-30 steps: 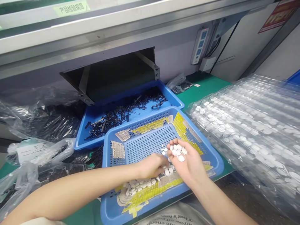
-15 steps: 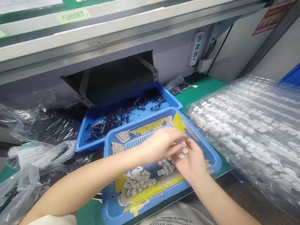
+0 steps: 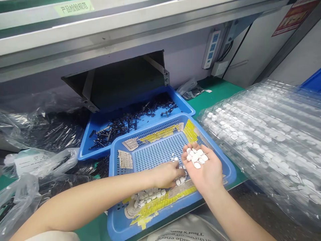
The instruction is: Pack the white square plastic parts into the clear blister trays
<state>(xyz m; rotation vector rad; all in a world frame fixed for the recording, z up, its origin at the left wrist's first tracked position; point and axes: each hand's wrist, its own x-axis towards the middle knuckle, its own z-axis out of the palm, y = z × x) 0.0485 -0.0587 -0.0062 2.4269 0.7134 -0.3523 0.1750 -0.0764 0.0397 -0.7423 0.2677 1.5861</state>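
Observation:
My right hand [image 3: 204,167] is turned palm up above the right side of the blue basket [image 3: 115,207]. Its cupped fingers hold a small heap of white rounded-square plastic pieces [image 3: 197,156]. Reaching into the basket from the left, my left hand [image 3: 167,174] has its fingers curled down onto a small group of the same pieces [image 3: 181,180]; its fingertips are partly hidden. Under my left forearm lies a larger pile of white pieces [image 3: 147,197], partly covered by the arm. A few loose ones sit just beyond the left hand's knuckles.
Behind the basket, a blue tray [image 3: 147,124] holds black slender parts. Clear plastic trays [image 3: 265,140] with white pieces are stacked at the right. Plastic bags [image 3: 47,130] of black parts lie at the left. A metal shelf beam [image 3: 105,36] crosses above, with a power strip [image 3: 211,49] below it.
My left hand has moved from over the right palm down and left to the pieces in the basket. The right palm has opened out, showing the white pieces in it.

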